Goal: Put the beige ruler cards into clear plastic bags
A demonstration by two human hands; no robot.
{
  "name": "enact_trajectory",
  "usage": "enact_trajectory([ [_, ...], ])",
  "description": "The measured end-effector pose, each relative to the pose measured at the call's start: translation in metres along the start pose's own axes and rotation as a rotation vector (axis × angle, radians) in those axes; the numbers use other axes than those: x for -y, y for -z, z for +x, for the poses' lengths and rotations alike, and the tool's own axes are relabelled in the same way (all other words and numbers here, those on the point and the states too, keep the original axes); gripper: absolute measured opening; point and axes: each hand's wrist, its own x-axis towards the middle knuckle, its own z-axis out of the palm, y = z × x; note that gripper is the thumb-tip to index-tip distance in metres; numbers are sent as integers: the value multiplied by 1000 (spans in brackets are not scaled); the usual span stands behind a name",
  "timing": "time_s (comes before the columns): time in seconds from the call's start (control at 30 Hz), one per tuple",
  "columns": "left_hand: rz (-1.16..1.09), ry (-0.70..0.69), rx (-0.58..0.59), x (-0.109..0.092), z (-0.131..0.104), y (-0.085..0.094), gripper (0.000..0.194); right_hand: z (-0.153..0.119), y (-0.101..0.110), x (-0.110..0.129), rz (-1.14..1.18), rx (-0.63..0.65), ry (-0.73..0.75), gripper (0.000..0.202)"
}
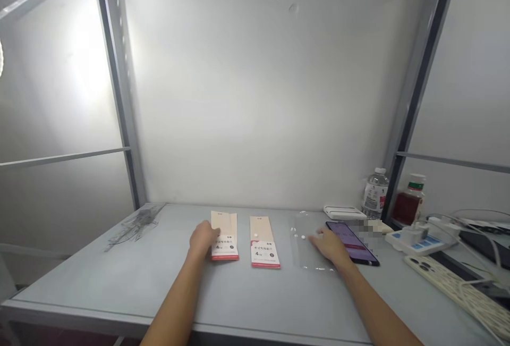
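Note:
My left hand (204, 238) is at the left edge of a flat cardboard packet (225, 247), closed on that edge with the thumb over its front. The packet has a beige upper part, a white printed label and a red bottom strip. A second matching packet (265, 254) lies just to its right, with a small white round spot on it. Farther right, my right hand (330, 245) rests over the right side of a clear plastic pouch (306, 258) with a white snap button. Its thumb and fingertips are apart on the pouch.
A phone with a lit purple screen (354, 244) lies beside my right hand. Behind it are a white case (345, 212), a water bottle (375, 194) and a red-filled bottle (408, 202). A power strip (416, 241), cables and a patterned phone case (458, 285) occupy the right.

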Motion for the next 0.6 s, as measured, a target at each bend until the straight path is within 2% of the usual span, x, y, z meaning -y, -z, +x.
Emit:
enact_trajectory([
  [0.07, 88, -39, -68, -4, -4, -5, 26, -2, -5, 4, -171, -26, 7, 49],
  [0.17, 229, -261, -129, -18, -18, -19, 31, -8, -9, 14, -243, -11, 27, 50],
  [0.23, 241, -418, -87, -31, -31, -31, 32, -12, -10, 19, -279, -24, 47, 49],
  [0.33, 271, -567, -34, -49, -51, -50, 39, -16, -7, 24, -320, -72, 71, 46],
  [0.43, 335, -612, -11, -57, -62, -64, 38, -19, -3, 28, -273, -168, 140, 38],
  [0.53, 367, -592, 44, -57, -62, -71, 25, -28, -1, 38, -92, -253, 338, 30],
  [0.6, 356, -572, 99, -55, -59, -74, 20, -38, -3, 49, 39, -237, 488, 30],
])
